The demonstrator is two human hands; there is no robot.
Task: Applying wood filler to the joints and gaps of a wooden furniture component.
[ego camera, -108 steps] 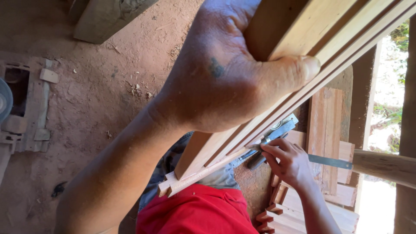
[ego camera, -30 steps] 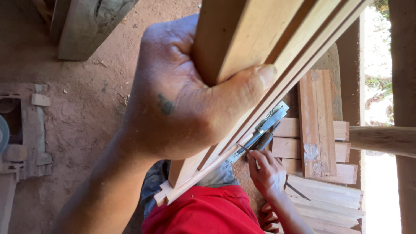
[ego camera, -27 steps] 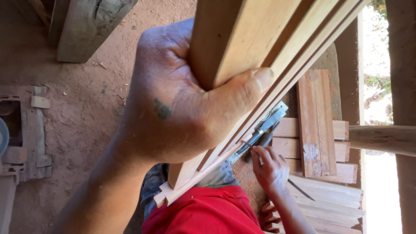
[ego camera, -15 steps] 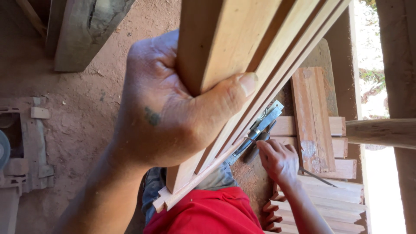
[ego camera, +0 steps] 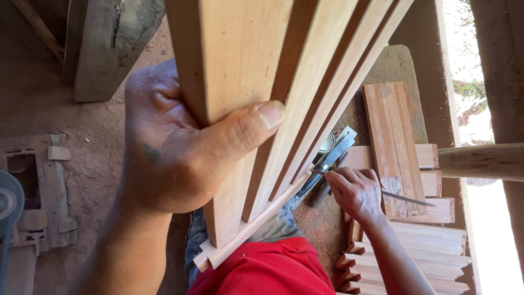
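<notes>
Left hand [ego camera: 180,158] clamps the moulded wooden frame [ego camera: 262,93], thumb across its face; right hand [ego camera: 355,191] pinches a thin blade [ego camera: 406,199] beside the metal square [ego camera: 333,158], trimming apparently mid-way, joint unfinished.

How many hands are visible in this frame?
2. The left hand grips the upright wooden frame close to the camera; the right hand is lower right, holding a thin pencil-like tool beside the frame's lower edge. No others show.

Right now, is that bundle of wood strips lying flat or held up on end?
On end, tilted. The wood strips rise toward the camera, their lower ends near the red shirt, and the left hand wraps around the widest one.
</notes>
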